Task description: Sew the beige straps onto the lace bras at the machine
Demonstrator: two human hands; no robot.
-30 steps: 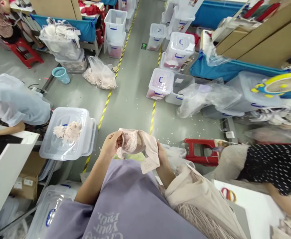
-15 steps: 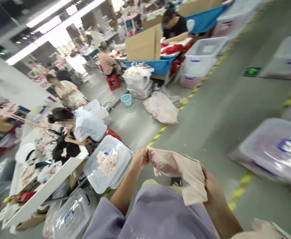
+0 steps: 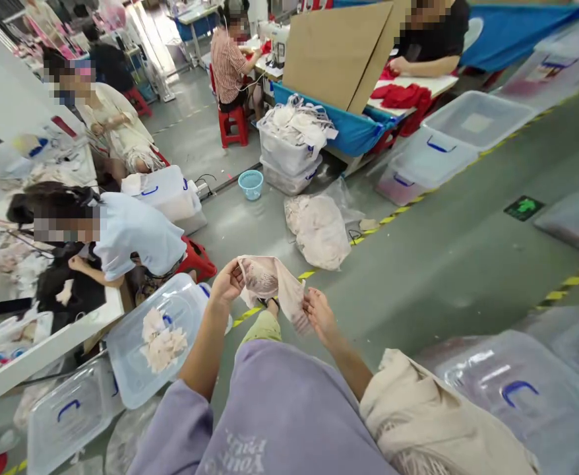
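Observation:
A pale pink piece of fabric [image 3: 285,285] with a lace-like patterned part is stretched between my two hands in front of me. My left hand [image 3: 229,282] pinches its left end. On the other side, my right hand [image 3: 320,314] grips the right end, which hangs lower and folds over. The cloth is held in the air above the floor, in front of my purple shirt. Beside my left forearm, small cream fabric pieces [image 3: 163,346] lie on a clear plastic lid [image 3: 126,333]. A heap of beige cloth [image 3: 432,415] is close to my right elbow.
Clear bins [image 3: 521,389] stand at the right. A bag of cloth [image 3: 316,231], a blue basket [image 3: 250,185] and a heaped bin [image 3: 289,148] are on the floor ahead. A co-worker in light blue [image 3: 136,234] sits at a table on the left. Others sit farther back.
My view has turned right and tilted down. Both hands have come closer together with the fabric between them, and more of the beige heap now shows at right.

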